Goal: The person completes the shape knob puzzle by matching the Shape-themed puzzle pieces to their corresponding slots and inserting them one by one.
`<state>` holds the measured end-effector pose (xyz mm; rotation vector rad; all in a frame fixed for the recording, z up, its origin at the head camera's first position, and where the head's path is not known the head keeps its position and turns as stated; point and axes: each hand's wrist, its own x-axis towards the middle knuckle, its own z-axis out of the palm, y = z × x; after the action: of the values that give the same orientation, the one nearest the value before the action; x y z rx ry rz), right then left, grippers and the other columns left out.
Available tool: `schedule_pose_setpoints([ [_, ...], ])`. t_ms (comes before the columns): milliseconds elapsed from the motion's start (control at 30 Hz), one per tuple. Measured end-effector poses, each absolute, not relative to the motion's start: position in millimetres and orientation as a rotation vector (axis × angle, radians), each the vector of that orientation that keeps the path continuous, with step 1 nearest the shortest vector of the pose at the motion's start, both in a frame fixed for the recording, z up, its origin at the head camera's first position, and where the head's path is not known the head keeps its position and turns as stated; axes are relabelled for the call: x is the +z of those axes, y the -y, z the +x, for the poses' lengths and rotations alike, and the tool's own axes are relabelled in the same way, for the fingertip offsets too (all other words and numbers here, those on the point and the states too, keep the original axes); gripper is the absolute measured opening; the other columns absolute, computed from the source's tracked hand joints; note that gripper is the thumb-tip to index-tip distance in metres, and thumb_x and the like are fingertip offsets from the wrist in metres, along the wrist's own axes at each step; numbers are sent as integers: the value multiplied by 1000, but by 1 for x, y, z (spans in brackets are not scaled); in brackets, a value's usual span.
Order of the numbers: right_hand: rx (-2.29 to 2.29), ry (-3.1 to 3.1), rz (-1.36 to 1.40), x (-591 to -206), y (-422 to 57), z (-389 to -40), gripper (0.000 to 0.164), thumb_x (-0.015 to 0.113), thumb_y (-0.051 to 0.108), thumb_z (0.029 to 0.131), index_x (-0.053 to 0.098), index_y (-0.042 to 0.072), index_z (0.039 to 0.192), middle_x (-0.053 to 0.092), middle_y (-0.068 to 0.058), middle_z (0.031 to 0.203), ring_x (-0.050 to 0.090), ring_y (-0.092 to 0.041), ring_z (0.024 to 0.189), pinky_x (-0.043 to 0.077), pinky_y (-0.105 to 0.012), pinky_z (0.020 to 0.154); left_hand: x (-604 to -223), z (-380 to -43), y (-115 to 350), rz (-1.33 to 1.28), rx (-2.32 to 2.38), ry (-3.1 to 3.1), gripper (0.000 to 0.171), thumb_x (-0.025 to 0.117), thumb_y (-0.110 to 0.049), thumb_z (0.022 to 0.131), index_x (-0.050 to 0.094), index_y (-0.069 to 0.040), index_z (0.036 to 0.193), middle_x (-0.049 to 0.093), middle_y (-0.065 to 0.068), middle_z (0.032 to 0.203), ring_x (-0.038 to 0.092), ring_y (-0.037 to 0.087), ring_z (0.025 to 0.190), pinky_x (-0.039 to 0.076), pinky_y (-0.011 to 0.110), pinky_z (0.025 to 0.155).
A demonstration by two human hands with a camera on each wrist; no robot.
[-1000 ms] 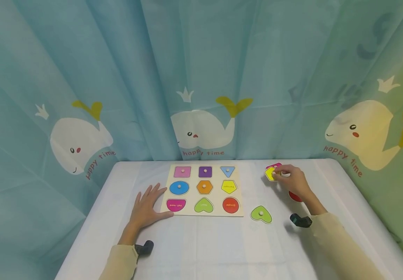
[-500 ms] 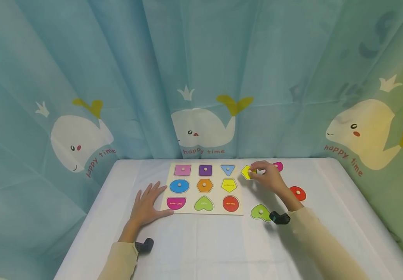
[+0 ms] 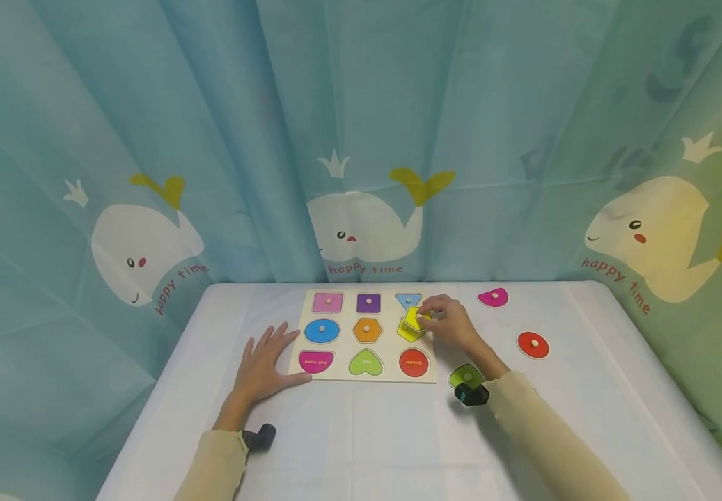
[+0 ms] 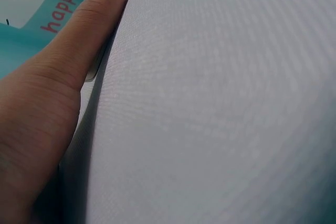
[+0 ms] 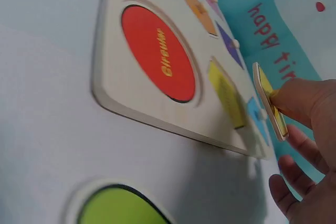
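My right hand (image 3: 454,325) pinches the knob of a yellow pentagon puzzle piece (image 3: 415,318). In the right wrist view that pentagon piece (image 5: 269,100) is tilted and raised off the wooden puzzle board (image 5: 152,121), close over the yellow pentagon recess (image 5: 227,93). My left hand (image 3: 264,365) lies with fingers spread at the board's left edge, thumb at its near corner. In the left wrist view the thumb (image 4: 79,40) reaches along that edge. Knobbed pieces fill several recesses; the half round (image 3: 316,362), heart (image 3: 365,362) and circle (image 3: 413,362) recesses show printed words.
Right of the puzzle board (image 3: 342,376), a magenta half-round piece (image 3: 493,298), a red circle piece (image 3: 533,345) and a green heart piece (image 3: 466,376) lie on the white tablecloth (image 3: 361,438). The right wrist camera partly covers the heart. A whale-print curtain (image 3: 498,229) hangs behind.
My right hand has carried the yellow pentagon piece leftward from beside the magenta half-round piece to over the board. My left hand has stayed at the board's left edge.
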<state>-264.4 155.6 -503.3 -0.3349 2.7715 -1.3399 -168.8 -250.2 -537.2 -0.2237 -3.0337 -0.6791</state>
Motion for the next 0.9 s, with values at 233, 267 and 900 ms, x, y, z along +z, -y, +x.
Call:
schedule_pose_setpoints([
  [233,-1342,-2787,-385,-516,-149,-262,9,79,7,88,80,4,96,65,-17,123,60,-35,112,53,-49,98,-537,-170,250,-237,-679,3026,97,81,-64,74,48,-20,154,33,13,166,20,41,154,6,71,120],
  [267,-1344,-2792,-397,-518,-149,-262,8,79,6,87,80,4,95,65,-18,122,60,-35,112,53,-50,97,-537,-170,251,-239,-677,3024,97,81,-64,74,49,-20,154,34,13,165,20,41,154,6,71,120],
  [900,-1230,-2777,-279,-524,-140,-258,11,79,16,90,81,11,99,58,-16,133,43,-38,131,45,-56,108,-538,-169,251,-232,-677,3021,97,82,-63,73,49,-20,154,34,14,165,20,41,154,7,72,119],
])
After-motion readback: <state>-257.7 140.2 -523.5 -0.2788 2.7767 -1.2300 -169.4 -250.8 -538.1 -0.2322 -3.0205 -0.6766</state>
